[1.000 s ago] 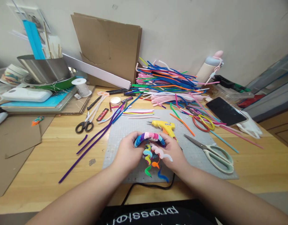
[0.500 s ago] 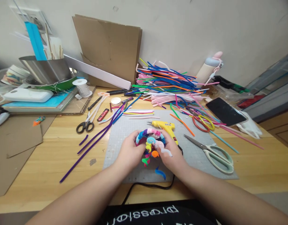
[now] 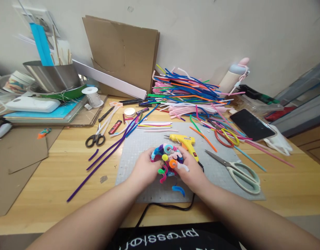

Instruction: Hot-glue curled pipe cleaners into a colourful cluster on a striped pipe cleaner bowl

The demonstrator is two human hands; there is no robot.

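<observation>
Pale wall (image 3: 191,34) stands behind a wooden table (image 3: 50,187) carrying craft supplies; a grey cutting mat (image 3: 217,177) lies at the near middle. Both hands are clamped on one article, a multicoloured fuzzy ring (image 3: 160,149), located over the mat. The left hand (image 3: 145,168) grips its nine o'clock side, the right hand (image 3: 192,170) its three o'clock side. Most fingertips are hidden.

Curled pieces crowd the near side between the thumbs: a yellow curl (image 3: 165,157), an orange curl (image 3: 172,163), and a white curl (image 3: 183,167) beside the right thumb. One blue curl (image 3: 179,190) sits at five o'clock; whether it touches the mat is unclear.

Surroundings, taken from the ring: yellow glue gun (image 3: 186,140) between one and two, just beside the right hand; large scissors (image 3: 230,165) near three; black cord (image 3: 170,207) at six; heaped fuzzy sticks (image 3: 186,90) between twelve and one.

Assessment: good holding calls for even, light pressure at nine and three, since the ring looks soft and likely to bend. Thumbs should stay off the curls, which could flatten. The right knuckles should keep clear of the gun, possibly hot.
</observation>
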